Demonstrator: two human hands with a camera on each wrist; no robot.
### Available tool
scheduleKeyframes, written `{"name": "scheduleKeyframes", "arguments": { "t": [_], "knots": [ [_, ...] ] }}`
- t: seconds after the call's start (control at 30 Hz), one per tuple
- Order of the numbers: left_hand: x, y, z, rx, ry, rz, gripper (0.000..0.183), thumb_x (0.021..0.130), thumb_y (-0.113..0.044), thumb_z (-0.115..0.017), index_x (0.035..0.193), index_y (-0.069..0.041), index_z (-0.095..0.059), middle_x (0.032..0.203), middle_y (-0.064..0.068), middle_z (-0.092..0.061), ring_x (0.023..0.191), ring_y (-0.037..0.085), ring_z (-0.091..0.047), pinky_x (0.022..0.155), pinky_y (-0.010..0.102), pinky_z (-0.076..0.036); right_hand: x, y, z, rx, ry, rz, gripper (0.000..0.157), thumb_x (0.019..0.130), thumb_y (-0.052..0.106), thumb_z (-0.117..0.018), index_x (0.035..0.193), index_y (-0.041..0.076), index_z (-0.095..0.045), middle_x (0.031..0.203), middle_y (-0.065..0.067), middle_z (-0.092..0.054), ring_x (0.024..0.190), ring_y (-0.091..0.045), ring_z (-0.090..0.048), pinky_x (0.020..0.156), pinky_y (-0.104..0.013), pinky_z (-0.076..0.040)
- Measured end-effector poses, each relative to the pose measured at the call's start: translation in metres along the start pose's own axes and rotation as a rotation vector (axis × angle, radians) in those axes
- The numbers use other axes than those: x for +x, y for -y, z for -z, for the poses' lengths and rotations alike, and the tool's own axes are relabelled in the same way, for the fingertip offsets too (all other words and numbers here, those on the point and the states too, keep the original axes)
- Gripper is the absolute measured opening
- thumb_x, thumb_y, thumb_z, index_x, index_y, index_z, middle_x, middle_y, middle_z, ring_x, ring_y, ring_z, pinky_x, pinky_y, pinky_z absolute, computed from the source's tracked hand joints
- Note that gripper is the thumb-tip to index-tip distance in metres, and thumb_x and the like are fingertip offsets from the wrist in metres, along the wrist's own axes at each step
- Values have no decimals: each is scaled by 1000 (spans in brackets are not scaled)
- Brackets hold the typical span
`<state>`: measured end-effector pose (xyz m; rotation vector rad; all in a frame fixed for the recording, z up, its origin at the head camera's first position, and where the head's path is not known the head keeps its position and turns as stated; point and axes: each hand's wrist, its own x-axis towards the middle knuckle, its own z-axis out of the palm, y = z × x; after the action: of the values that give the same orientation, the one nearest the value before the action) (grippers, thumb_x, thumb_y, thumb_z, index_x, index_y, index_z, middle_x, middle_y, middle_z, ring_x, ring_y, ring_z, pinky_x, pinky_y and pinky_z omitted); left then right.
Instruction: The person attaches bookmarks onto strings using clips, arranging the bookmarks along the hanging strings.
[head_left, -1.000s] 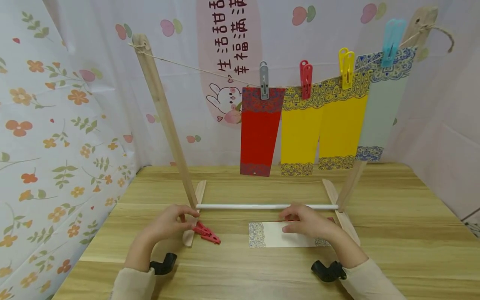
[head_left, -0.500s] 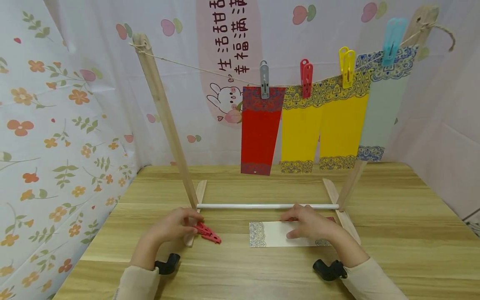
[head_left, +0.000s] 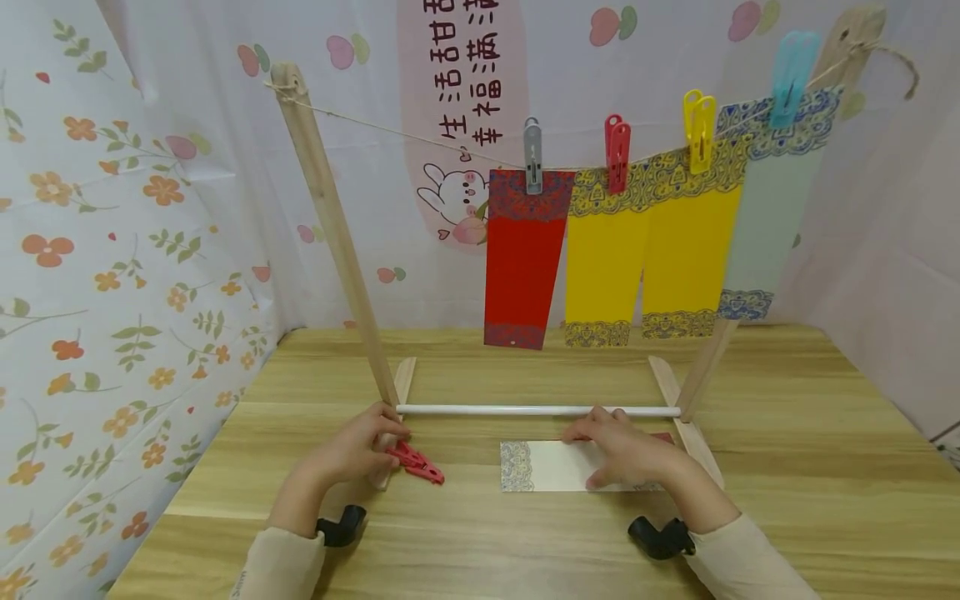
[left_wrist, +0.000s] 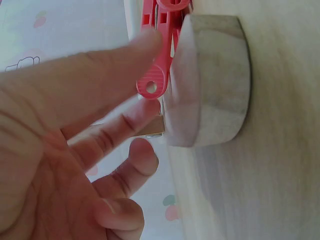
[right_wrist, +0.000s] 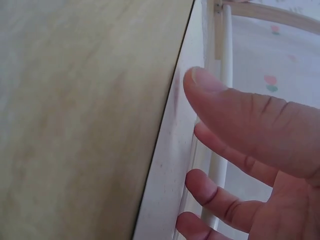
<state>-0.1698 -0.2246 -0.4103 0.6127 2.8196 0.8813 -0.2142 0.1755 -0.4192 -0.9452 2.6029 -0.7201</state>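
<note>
Near the left wooden foot, my left hand [head_left: 352, 446] surrounds the handle end of a red clothespin [head_left: 422, 467] with thumb and fingers spread. In the left wrist view the thumb overlaps the clothespin [left_wrist: 162, 60]; a firm pinch is not visible. A cream card [head_left: 551, 467] with patterned ends lies flat on the table. Over its right half is my right hand [head_left: 626, 450], fingers at the far edge and thumb near the front edge. In the right wrist view the thumb stands apart from the fingers above the card [right_wrist: 167, 165]. A reddish edge shows beyond its far right corner.
A wooden frame has a left post [head_left: 330, 217], a white crossbar [head_left: 480, 410] and a sagging string [head_left: 405, 133]. From it hang a red card [head_left: 525, 267], two yellow cards [head_left: 603, 275] and a pale card [head_left: 776, 217], held by grey, red, yellow and blue clothespins. Patterned cloth stands behind.
My left hand has moved slightly right, further around the red clothespin, which stays in place. My right thumb has slid rightward over the cream card. The head view has shifted a little.
</note>
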Motion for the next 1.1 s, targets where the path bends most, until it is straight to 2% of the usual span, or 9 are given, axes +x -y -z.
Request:
{"name": "scheduleKeyframes", "arguments": {
  "t": [0.2,0.33,0.6,0.83,1.0,1.1],
  "knots": [
    [0,-1,1,-25,-5,75,34,85,-10,-78,116,1,-71,104,12,-53,90,21,-50,76,29,-43,0,3,1,-41,6,-78,60,66,8,-90,116,22,-61,115,-1,-50,104,-25,-40,87,-43,-43],
    [-2,0,2,-38,17,114,33,86,-11,-77,117,-1,-71,98,9,-54,85,18,-48,72,26,-41,0,4,1,-73,5,-116,61,66,8,-90,116,25,-60,113,2,-49,101,-23,-40,83,-41,-43],
    [-3,2,1,-9,17,85,24,86,-13,-76,109,-6,-72,98,8,-54,85,18,-49,74,29,-43,-3,5,1,-63,12,-67,60,65,12,-91,116,21,-60,116,-2,-53,105,-27,-41,89,-44,-42],
    [0,1,2,-9,3,68,20,86,-13,-77,104,-8,-71,100,8,-55,86,18,-49,73,27,-42,-3,3,2,-49,13,-94,60,68,12,-90,118,20,-59,114,-4,-48,102,-26,-39,89,-45,-42],
    [-1,1,3,-44,-10,47,22,85,-16,-78,102,-6,-67,95,9,-55,83,19,-48,69,25,-41,-3,4,1,-113,-2,-94,59,66,15,-90,117,18,-59,114,-3,-53,105,-27,-44,89,-50,-44],
    [-1,0,3,-85,-10,58,25,85,-19,-78,101,-6,-64,91,10,-53,78,17,-47,65,24,-39,-4,4,0,-147,-2,-108,59,67,17,-90,117,18,-58,114,0,-55,106,-26,-45,86,-50,-45]
  ]
}}
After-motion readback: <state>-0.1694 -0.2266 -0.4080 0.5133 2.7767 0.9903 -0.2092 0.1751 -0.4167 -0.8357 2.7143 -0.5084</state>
